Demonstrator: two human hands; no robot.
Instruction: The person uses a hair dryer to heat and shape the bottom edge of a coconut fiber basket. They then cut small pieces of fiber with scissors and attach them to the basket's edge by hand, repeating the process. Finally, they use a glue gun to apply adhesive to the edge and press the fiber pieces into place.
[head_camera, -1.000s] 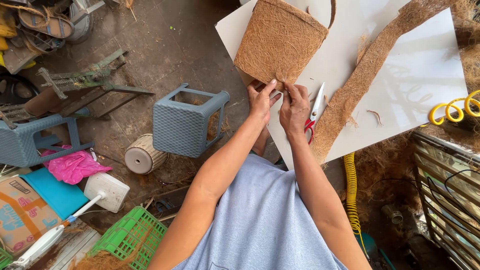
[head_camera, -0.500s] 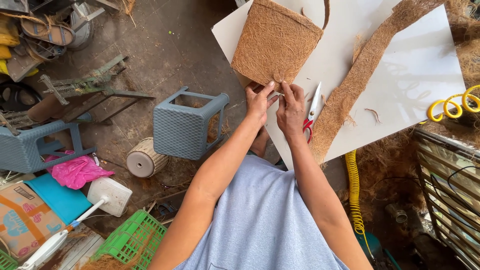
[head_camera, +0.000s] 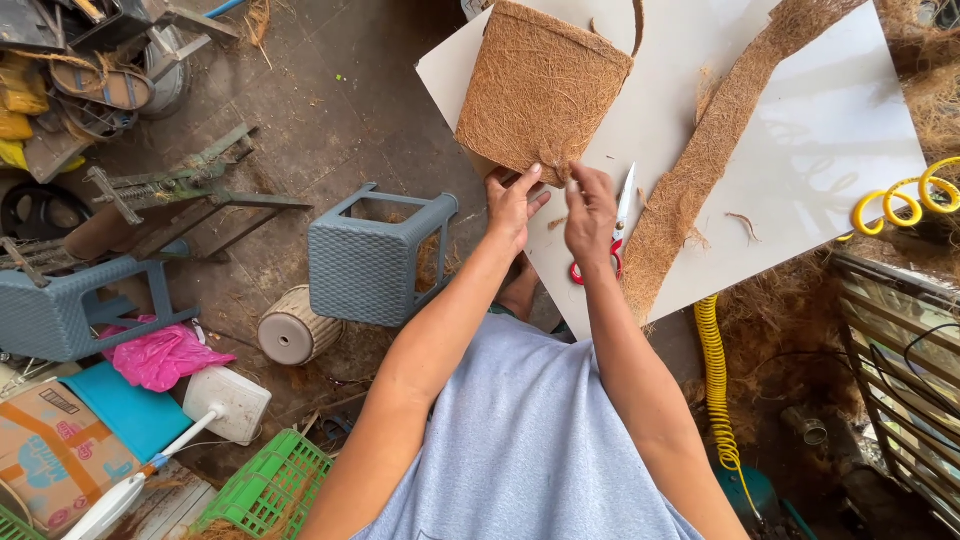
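A brown coconut-fibre pot shape (head_camera: 540, 90) lies on a white board (head_camera: 820, 130). My left hand (head_camera: 512, 205) pinches its near bottom edge, fingers closed on the fibre. My right hand (head_camera: 590, 210) rests beside it on the board, fingertips touching the same bottom edge; whether it grips the fibre is unclear. Red-handled scissors (head_camera: 610, 235) lie on the board just right of my right hand. A long curved strip of coconut fibre (head_camera: 710, 150) runs diagonally across the board further right.
A grey plastic stool (head_camera: 370, 260) stands on the dirt floor left of the board, a second one (head_camera: 70, 305) further left. A small round pot (head_camera: 290, 330), pink bag (head_camera: 160, 355), green crate (head_camera: 270, 490) and yellow coiled hose (head_camera: 715, 390) lie around.
The view has shifted slightly. My hands stay at the fibre pot's bottom edge, with the fingers working slightly along it.
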